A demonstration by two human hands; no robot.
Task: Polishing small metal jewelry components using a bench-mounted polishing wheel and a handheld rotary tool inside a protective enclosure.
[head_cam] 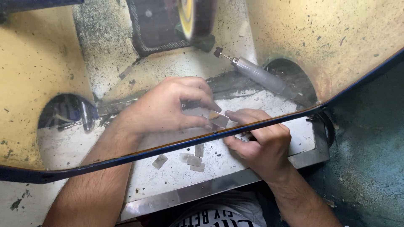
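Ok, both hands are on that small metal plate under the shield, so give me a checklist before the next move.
1. Left hand pinching small metal plate: ok.
2. Right hand fingertips on the plate's other edge: ok.
3. Hands apart from yellow polishing wheel: ok.
4. Wheel spinning or stopped: cannot tell.
5. Rotary handpiece lying unheld behind the hands: ok.
6. Spare plates on the tray, within reach: ok.
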